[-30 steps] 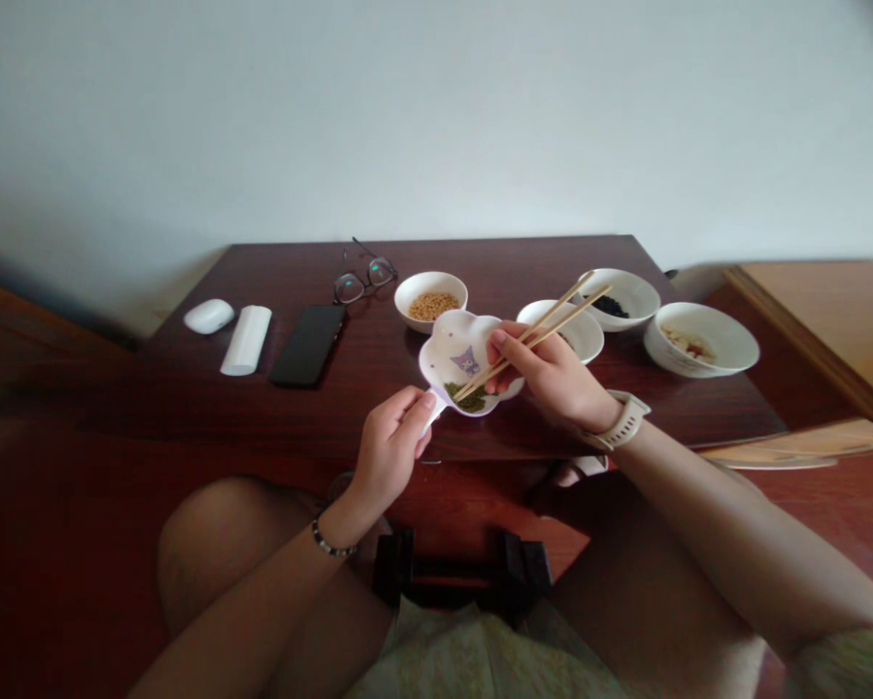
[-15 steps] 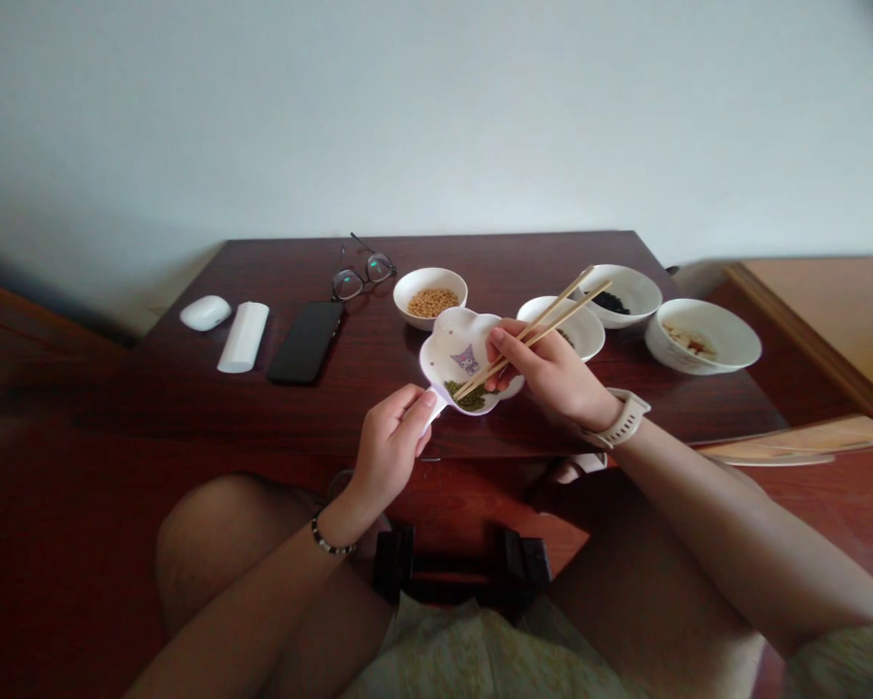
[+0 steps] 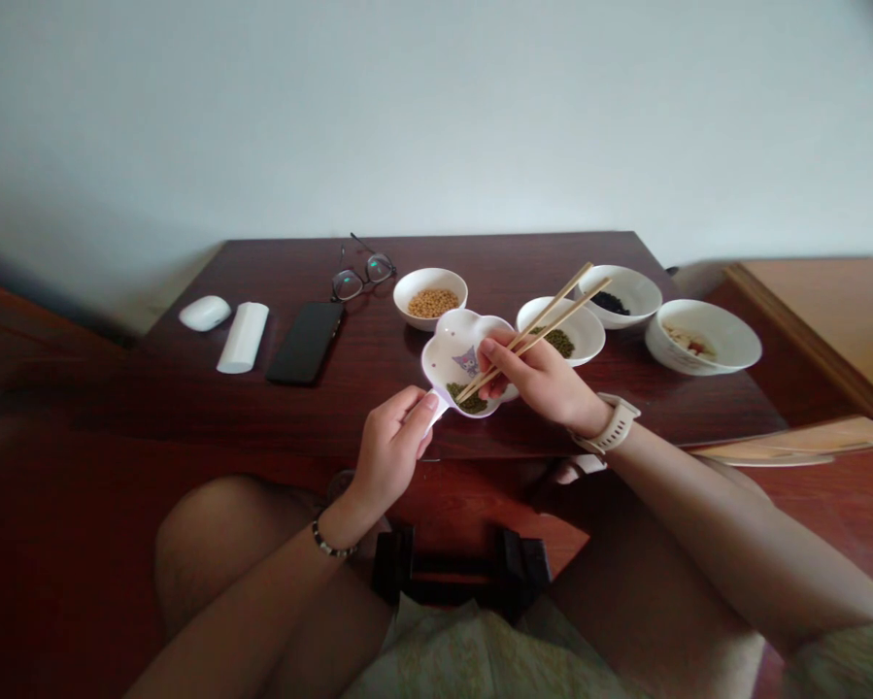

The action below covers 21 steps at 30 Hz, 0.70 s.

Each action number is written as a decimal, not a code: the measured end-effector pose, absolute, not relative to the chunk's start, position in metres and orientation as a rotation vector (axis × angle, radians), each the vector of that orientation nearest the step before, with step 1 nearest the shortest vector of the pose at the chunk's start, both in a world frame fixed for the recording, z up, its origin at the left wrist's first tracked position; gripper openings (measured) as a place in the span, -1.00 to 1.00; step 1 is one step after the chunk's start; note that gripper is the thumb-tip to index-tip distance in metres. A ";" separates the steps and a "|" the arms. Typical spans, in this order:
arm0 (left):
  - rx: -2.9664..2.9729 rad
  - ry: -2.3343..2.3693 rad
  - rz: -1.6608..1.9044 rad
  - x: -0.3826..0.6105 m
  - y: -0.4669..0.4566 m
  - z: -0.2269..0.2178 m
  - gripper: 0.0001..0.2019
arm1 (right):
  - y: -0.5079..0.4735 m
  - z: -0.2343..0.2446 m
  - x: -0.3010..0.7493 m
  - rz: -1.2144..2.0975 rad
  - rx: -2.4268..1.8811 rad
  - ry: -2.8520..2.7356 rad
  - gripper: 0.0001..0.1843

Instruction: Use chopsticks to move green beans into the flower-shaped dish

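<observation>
My left hand [image 3: 393, 437] is closed round the short handle of a white, flower-shaped bowl [image 3: 447, 348] with a cartoon figure printed inside. Small green beans [image 3: 472, 399] lie in the part of this bowl nearest the handle. In my right hand [image 3: 534, 374] is a pair of wooden chopsticks [image 3: 563, 311], slanting down with their tips in or just over the green beans. My right fingers hide part of the bowl's right side. Just behind that hand stands a white bowl [image 3: 588, 335] with more green beans in it.
A bowl of tan beans [image 3: 434, 303] stands behind the flower-shaped bowl. To the right are a bowl of black pieces [image 3: 644, 289] and a larger bowl [image 3: 734, 340] with pale pieces. Glasses [image 3: 364, 280], a phone [image 3: 305, 342], a white cylinder [image 3: 244, 338] and a white mouse-shaped object [image 3: 204, 313] lie left.
My right hand has shifted slightly left with the chopsticks, uncovering more green beans in the bowl behind it. The flower-shaped bowl has barely moved.
</observation>
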<state>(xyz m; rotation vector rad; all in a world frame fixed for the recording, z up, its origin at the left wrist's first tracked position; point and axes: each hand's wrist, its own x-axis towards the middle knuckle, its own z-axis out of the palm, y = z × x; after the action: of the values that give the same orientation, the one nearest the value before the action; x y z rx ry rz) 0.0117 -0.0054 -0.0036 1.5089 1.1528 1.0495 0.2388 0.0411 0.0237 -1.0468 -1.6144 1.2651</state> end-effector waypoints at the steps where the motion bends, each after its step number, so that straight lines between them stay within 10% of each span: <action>1: 1.508 1.154 1.050 0.012 -0.005 -0.004 -0.61 | 0.041 0.024 0.239 1.264 -1.047 -1.618 -0.52; 21: 1.503 1.168 1.039 0.011 -0.006 -0.002 -0.61 | 0.041 0.025 0.240 1.276 -1.057 -1.609 -0.49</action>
<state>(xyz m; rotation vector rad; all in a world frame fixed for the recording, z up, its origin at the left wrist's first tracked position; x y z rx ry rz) 0.0114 -0.0056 -0.0022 1.5034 1.1678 1.0395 0.2399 0.0412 0.0245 -1.0573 -1.6088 1.2764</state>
